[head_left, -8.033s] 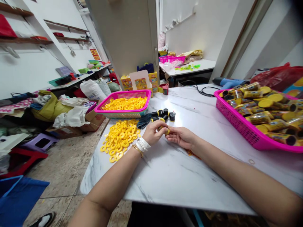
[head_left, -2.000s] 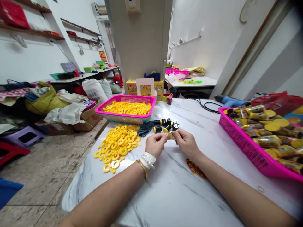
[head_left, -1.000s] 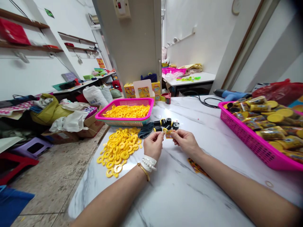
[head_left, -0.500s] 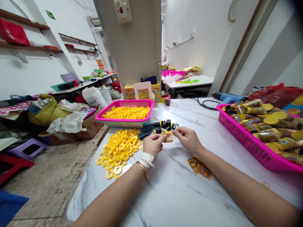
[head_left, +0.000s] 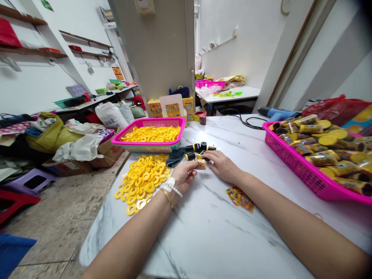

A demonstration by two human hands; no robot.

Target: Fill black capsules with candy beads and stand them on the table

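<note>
A small printed plastic sleeve [head_left: 201, 165], yellow and orange, is pinched between the thumb and fingers of my left hand [head_left: 186, 174]. My right hand [head_left: 223, 166] reaches over to the black cylinders [head_left: 197, 148] with yellow bands, fingers stretched out and apart from the thumb. Its fingertips are at the nearest cylinder, and their contact with it is partly hidden. Flat printed sleeves [head_left: 240, 199] lie in a fanned pile under my right forearm. Left of my left hand spreads a heap of yellow plastic rings [head_left: 145, 178], beside a dark cloth [head_left: 174, 157].
A pink basket [head_left: 114, 142] of yellow rings stands at the back left. At the right, another pink basket [head_left: 302, 176] holds printed tubes with yellow caps. Behind it lies a blue heat gun [head_left: 277, 114] with a black cable. Yellow boxes [head_left: 187, 108] stand against the pillar.
My right hand has let go of the sleeve's edge and moved left to the black cylinders. My left hand keeps the sleeve, a little farther left. The view has shifted slightly.
</note>
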